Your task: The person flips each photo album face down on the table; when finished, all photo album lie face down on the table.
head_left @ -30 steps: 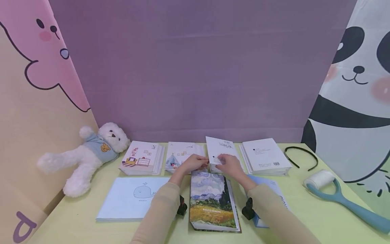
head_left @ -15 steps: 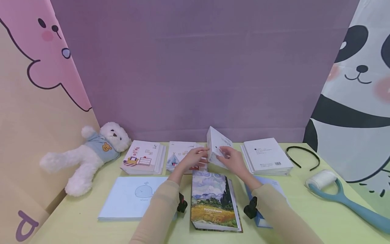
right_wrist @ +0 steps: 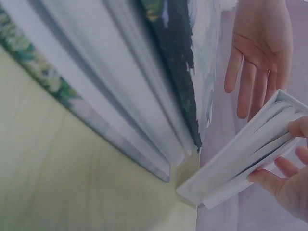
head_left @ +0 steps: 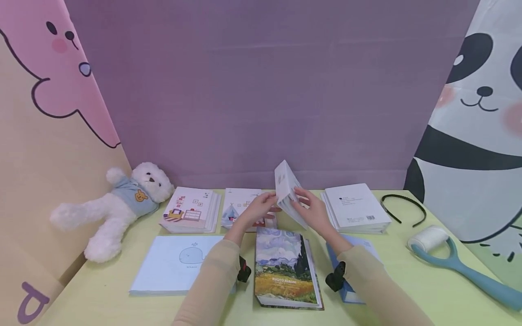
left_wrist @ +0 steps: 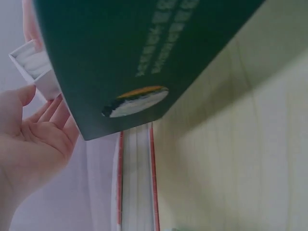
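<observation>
A thick white photo album is tilted up on edge at the back middle of the table, its spine turned to the left. My right hand pinches it between thumb and fingers; in the right wrist view the right hand grips across its page edges. At the album's left side is my left hand. The right wrist view shows the left hand with straight fingers close to the album's corner; whether they touch is unclear. Just in front lies the landscape-painting photo album, whose green spine fills much of the left wrist view.
Two illustrated white albums stand left of the hands, another white album right. A whale-print album and a blue book lie beneath the forearms. At the sides are a teddy bear, a headband and a lint roller.
The white album has been lifted from nearly flat to steeply tilted and turned, so its spine now shows. My right hand keeps its grip; the left fingers have loosened beside it.
</observation>
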A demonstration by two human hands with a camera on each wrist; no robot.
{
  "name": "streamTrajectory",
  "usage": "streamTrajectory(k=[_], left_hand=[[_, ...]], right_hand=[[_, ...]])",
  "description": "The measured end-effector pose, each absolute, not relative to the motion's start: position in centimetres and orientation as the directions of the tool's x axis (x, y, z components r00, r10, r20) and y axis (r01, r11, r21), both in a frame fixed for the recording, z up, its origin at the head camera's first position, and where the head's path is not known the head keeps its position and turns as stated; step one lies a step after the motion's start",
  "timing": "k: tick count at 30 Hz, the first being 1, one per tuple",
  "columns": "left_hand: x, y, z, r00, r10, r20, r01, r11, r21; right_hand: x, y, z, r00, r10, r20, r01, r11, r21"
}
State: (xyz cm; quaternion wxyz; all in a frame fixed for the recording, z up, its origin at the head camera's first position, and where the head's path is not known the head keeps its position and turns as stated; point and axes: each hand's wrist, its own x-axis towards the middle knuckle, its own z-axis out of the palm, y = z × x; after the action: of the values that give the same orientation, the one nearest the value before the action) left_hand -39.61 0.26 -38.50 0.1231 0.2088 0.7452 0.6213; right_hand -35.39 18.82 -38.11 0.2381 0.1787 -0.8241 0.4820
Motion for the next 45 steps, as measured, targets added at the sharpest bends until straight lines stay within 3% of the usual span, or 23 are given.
streamTrajectory(k=[6, 11, 19, 29, 40, 45], left_hand=[[-39.4, 0.3, -37.7, -0.883, 0.457, 0.108, 0.187, 0.133, 0.973], [-39.0, 0.4, -37.0, -0.889, 0.443, 0.117, 0.2, 0.144, 0.969], [-38.8, 1.0, -36.3, -0.9, 0.426, 0.092, 0.177, 0.164, 0.971], [-38.7, 1.3, -35.7, -0.892, 0.445, 0.082, 0.172, 0.166, 0.971], [-38.7, 1.3, -36.5, -0.807, 0.589, 0.047, 0.149, 0.125, 0.981], [-38.7, 1.3, -36.7, -0.757, 0.653, 0.012, 0.173, 0.183, 0.968]], right_hand=[[-34.3, 18.3, -36.3, -0.847, -0.098, 0.522, -0.506, 0.444, -0.739], [-35.3, 18.9, -37.0, -0.873, -0.131, 0.47, -0.474, 0.449, -0.757], [-35.2, 19.7, -36.6, -0.93, -0.18, 0.32, -0.366, 0.383, -0.848], [-35.3, 20.9, -34.2, -0.968, -0.147, 0.205, -0.252, 0.538, -0.804], [-35.2, 21.7, -33.7, -0.991, -0.052, 0.127, -0.134, 0.571, -0.81], [-35.3, 22.3, -33.4, -0.993, -0.053, 0.11, -0.119, 0.608, -0.785]])
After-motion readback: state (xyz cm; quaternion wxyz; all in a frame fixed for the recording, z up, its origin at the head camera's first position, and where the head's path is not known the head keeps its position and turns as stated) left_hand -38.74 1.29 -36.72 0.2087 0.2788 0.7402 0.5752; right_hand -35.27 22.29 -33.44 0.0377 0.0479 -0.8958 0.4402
